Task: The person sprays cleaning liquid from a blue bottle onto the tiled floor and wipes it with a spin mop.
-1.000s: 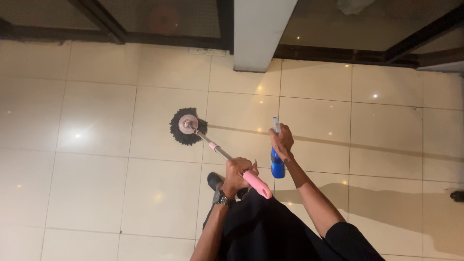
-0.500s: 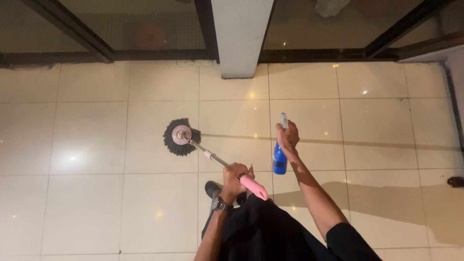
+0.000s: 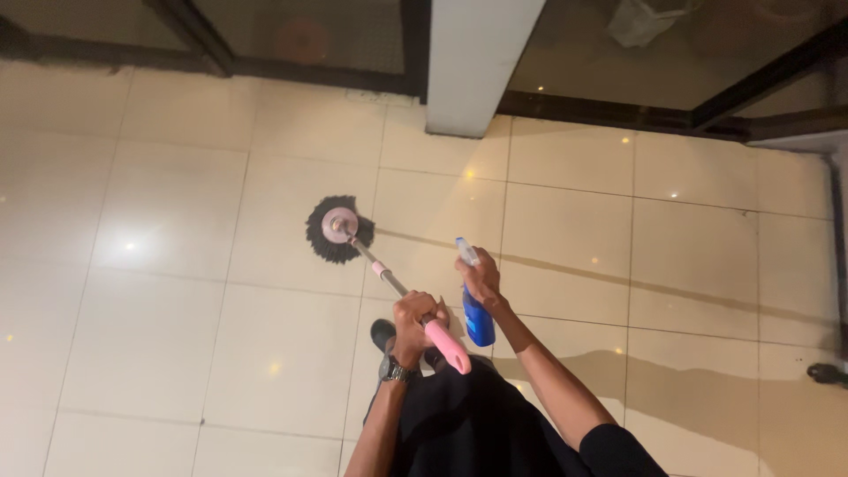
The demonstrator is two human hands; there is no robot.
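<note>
On the left, the round black mop head (image 3: 339, 230) with its pale pink hub lies flat on the glossy cream floor tiles (image 3: 159, 265), about where it lay half a second ago, a little nearer the dark window frame (image 3: 291, 69) at the top of my view. Its metal shaft (image 3: 380, 269) runs down and to the right toward me, tilted, into the pink grip (image 3: 446, 346).

My left hand (image 3: 412, 325) is wrapped in a closed fist round the shaft just above that pink grip, a wristwatch (image 3: 395, 371) on the wrist below it. The fist has kept its hold and its place on the handle since the earlier frame. One dark shoe (image 3: 382, 333) shows on the tile just left of the fist, above my black clothing (image 3: 477, 415).

Just to the right, my right hand (image 3: 482, 281) is clenched round the neck of a blue spray bottle (image 3: 478, 320), its white nozzle (image 3: 465, 251) sticking up past the fingers and leaning left. This is the main change: earlier the bottle was held farther out to the right, well apart from the mop handle; now it has come in close beside the left fist and sits lower.

Farther right, the white pillar (image 3: 477, 62) stands against the window line, and the view has shifted slightly.
</note>
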